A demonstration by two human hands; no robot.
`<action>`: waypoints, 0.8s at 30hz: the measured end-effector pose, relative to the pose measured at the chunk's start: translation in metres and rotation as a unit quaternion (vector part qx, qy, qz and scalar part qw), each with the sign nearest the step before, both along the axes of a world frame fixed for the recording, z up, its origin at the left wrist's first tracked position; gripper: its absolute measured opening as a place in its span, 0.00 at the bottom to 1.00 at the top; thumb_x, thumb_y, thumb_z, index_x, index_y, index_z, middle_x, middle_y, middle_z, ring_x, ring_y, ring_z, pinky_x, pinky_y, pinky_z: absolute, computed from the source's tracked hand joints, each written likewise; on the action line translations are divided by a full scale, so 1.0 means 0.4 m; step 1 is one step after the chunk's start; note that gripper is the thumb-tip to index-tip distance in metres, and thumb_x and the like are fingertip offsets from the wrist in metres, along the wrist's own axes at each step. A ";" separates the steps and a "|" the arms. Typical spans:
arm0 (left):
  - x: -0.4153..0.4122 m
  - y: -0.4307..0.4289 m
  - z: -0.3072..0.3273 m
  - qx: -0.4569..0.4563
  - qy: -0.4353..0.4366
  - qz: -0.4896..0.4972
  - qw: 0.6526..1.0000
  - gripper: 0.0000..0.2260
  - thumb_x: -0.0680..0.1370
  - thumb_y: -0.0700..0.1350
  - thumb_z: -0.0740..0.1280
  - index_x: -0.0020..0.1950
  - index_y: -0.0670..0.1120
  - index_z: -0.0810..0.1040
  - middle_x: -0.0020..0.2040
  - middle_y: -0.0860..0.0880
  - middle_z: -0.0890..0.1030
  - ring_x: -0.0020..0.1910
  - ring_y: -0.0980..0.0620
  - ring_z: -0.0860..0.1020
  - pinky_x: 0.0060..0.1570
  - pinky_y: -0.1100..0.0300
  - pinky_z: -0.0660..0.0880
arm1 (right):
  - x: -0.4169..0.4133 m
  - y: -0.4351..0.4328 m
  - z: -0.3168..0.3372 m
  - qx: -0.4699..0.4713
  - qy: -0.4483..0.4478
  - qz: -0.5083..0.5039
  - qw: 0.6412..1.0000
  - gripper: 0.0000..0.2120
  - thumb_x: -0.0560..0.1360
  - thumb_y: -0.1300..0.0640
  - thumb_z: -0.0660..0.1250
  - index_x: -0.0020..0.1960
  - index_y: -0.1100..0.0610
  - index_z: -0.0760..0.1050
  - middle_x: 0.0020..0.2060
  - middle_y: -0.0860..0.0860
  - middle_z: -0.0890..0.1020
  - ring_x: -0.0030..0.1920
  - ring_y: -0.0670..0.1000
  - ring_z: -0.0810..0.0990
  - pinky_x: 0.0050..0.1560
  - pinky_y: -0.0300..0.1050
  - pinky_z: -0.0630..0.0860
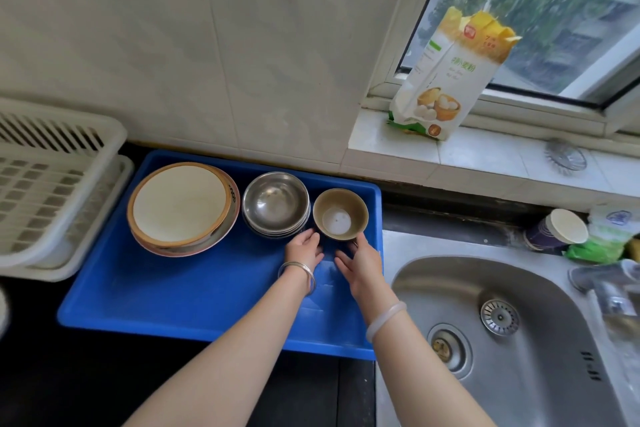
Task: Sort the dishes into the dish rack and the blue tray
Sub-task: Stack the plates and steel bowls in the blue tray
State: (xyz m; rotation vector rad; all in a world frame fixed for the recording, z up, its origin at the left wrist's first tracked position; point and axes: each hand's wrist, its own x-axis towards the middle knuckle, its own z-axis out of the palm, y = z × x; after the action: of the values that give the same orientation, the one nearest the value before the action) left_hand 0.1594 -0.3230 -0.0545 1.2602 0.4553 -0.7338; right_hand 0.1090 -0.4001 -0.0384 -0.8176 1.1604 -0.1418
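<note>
1. While both hands sit low in the blue plastic tray (173,295), all the dishes in view are in that tray, along its far edge.
2. Clock positions are from the tray's centre:
   - 10 o'clock: stack of round plates (180,206), a cream one with an orange-brown rim on top and pink-rimmed ones under it.
   - 1 o'clock: nested stack of stainless steel bowls (275,201), just beside the plates.
   - 2 o'clock: small brown ceramic bowl (341,215) with a white inside, upright in the tray's far right corner, just beside the steel stack.
3. Left hand (304,250): at the brown bowl's 7 o'clock. Its fingers are loosely bent with the tips at the bowl's lower wall, wrapped round nothing. Cannot tell if there is contact. Thin silver bangles (301,270) are on the wrist.
4. Right hand (362,263): at the bowl's 5 o'clock, with the thumb up beside the bowl's wall. The fingers are relaxed and point left across the tray floor toward the left hand, holding nothing. A pale translucent bangle (386,321) is on the wrist.
5. The bowl stands on the tray floor between the two thumbs.
6. White slatted plastic dish rack (52,184): at the tray's 9 o'clock, on the black counter (104,374), just beside the tray's left edge.
7. Stainless steel sink (450,288): at the tray's 4 o'clock, with its rim against the tray's right side.
8. Yellow-and-white paper flour bag (446,80): at 1 o'clock, upright on the tiled windowsill (485,159).
9. Dark paper cup (557,229) with a white inside: at 3 o'clock, on its side behind the sink.
</note>
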 end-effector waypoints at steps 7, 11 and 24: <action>-0.050 0.149 0.041 0.093 -0.081 -0.045 0.991 0.13 0.78 0.41 0.61 0.61 0.41 0.75 0.45 0.48 0.78 0.49 0.48 0.77 0.50 0.58 0.75 | -0.095 0.085 0.050 -0.079 0.022 0.116 0.990 0.14 0.80 0.53 0.57 0.60 0.57 0.73 0.56 0.54 0.78 0.52 0.55 0.81 0.52 0.45 0.76; -0.082 0.287 0.090 0.144 -0.149 -0.037 0.978 0.08 0.77 0.42 0.63 0.54 0.43 0.78 0.46 0.47 0.79 0.45 0.47 0.78 0.53 0.52 0.77 | -0.110 0.192 0.093 -0.126 0.011 0.215 0.968 0.11 0.80 0.55 0.56 0.52 0.56 0.76 0.49 0.54 0.81 0.44 0.53 0.81 0.46 0.43 0.76; -0.201 0.920 0.136 0.369 -0.230 0.186 0.881 0.13 0.74 0.35 0.66 0.58 0.43 0.77 0.56 0.46 0.79 0.55 0.47 0.78 0.55 0.57 0.72 | 0.030 0.753 0.068 -0.195 -0.024 0.552 0.811 0.10 0.79 0.52 0.57 0.52 0.51 0.76 0.45 0.49 0.82 0.39 0.48 0.79 0.40 0.40 0.74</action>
State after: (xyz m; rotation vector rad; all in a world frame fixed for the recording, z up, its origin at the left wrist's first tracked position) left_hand 0.0791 0.0451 0.0000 1.9230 0.5818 0.1154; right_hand 0.1211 -0.0988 -0.0114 -1.7318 0.4516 0.5867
